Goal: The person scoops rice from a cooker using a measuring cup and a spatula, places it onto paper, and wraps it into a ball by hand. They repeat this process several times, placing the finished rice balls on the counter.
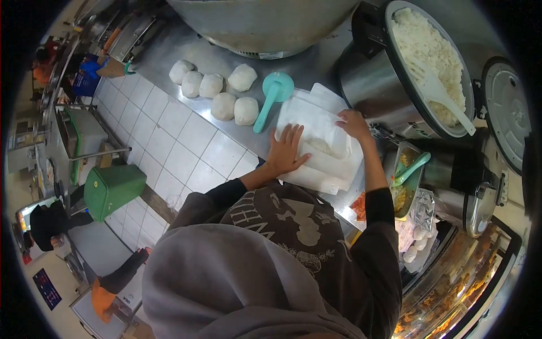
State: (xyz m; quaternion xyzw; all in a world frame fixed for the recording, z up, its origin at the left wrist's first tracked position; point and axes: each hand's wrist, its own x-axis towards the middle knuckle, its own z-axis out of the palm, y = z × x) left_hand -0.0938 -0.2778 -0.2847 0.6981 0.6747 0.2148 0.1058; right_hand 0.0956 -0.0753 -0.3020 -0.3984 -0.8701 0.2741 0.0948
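Note:
White paper sheets (pixel 324 121) lie on the steel counter, with a small mound of rice (pixel 320 147) partly under a fold. My left hand (pixel 287 150) rests flat on the paper's left side, fingers spread. At the upper right of the paper, my right hand (pixel 354 123) has its fingers bent together at the edge; what they grip, if anything, is too small to make out. A turquoise scoop (pixel 273 100) lies left of the paper. Several round white wrapped balls (pixel 212 86) sit beyond it. A large cooker of rice (pixel 429 62) stands open at the right, a white paddle (pixel 443 93) in it.
A big metal pot (pixel 265 25) stands at the back. Right of me are a food tray (pixel 402 195) with a green spoon (pixel 412 168), foil (pixel 422 209) and a glass food case (pixel 457 282). A green bin (pixel 114 191) and other people are at the left.

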